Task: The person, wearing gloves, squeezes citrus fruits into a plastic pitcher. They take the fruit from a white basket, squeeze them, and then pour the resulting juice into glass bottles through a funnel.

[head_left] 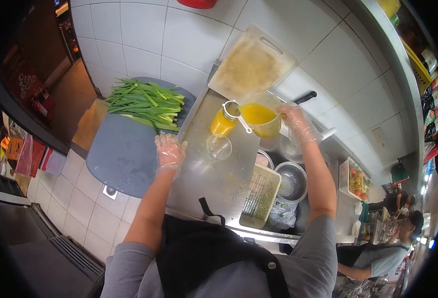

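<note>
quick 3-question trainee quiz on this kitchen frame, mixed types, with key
1. True or false: the right hand holds the jug of orange liquid.
2. What lies on the grey board? A) carrots B) green stalks C) bread
3. What sits on the cup?

Key: 1 true. 2 B, green stalks. 3 strainer.

Bright, even light, fisheye-bent dark edges
</note>
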Available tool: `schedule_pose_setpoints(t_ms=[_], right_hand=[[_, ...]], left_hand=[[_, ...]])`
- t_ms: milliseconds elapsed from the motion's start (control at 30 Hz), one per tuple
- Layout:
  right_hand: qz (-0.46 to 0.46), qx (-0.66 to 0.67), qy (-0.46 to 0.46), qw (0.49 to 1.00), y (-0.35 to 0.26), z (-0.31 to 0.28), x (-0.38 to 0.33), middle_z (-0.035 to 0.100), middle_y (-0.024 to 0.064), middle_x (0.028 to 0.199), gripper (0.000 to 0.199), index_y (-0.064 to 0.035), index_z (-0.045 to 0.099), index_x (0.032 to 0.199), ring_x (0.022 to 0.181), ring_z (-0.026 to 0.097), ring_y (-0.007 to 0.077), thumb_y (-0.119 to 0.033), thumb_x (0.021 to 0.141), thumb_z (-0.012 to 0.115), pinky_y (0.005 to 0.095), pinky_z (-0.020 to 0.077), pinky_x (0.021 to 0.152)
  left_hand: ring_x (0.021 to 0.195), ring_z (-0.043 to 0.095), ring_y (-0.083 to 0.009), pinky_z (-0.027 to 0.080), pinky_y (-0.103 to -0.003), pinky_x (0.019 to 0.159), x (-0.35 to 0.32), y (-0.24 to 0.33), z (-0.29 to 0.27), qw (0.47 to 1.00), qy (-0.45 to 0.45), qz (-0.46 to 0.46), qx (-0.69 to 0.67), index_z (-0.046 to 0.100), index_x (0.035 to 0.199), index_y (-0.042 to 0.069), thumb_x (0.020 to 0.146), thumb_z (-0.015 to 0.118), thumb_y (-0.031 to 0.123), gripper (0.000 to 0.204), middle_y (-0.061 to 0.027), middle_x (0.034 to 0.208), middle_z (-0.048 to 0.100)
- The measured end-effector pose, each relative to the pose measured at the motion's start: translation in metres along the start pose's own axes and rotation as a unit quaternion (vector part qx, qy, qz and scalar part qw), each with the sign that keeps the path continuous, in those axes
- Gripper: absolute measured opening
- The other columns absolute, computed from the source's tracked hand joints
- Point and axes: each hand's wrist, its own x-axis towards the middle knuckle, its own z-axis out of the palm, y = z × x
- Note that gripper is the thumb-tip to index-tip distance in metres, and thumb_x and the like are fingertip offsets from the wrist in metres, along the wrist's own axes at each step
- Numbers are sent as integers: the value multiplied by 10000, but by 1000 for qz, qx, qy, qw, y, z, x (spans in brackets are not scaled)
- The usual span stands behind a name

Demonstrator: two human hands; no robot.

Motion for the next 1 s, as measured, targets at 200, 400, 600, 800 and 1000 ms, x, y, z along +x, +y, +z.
schedule_pose_setpoints(t_ms=[200,400,600,800,1000], right_hand=[[116,13,11,993,-7,4,13,511,3,682,218,-19,618,742,629,459,131,-222,819,636,314,371,575],[89,-55,-7,995,-2,-3,18,509,42,687,190,-23,628,775,650,484,136,-210,805,640,333,386,581],[-72,-91,-21,993,4,-10,24,518,-25,671,185,-68,623,703,602,452,102,-217,798,677,285,358,554],[-78,-201,-57,975,9,-16,26,604,107,737,86,-45,663,826,662,563,230,-93,787,603,348,445,614],[66,-95,-20,993,-12,-6,23,588,98,715,142,-20,651,816,656,546,227,-152,799,602,353,431,613]], left_hand=[[1351,412,-396,211,-554,1172,0,-2,4,1000,10,5,13,581,1265,-74,965,493,471,628,-235,1295,577],[1353,414,-394,210,-560,1170,-2,-5,6,1000,17,9,9,588,1258,-70,971,481,472,622,-236,1290,581],[1336,432,-393,224,-556,1163,0,-2,5,1000,18,6,5,608,1225,-65,966,491,474,609,-231,1284,586],[1330,441,-386,227,-550,1161,0,1,1,1000,17,14,19,602,1239,-59,965,494,472,608,-226,1290,582],[1346,431,-381,231,-538,1161,-1,-3,1,1000,-4,7,27,591,1260,-54,965,497,473,611,-224,1329,572]])
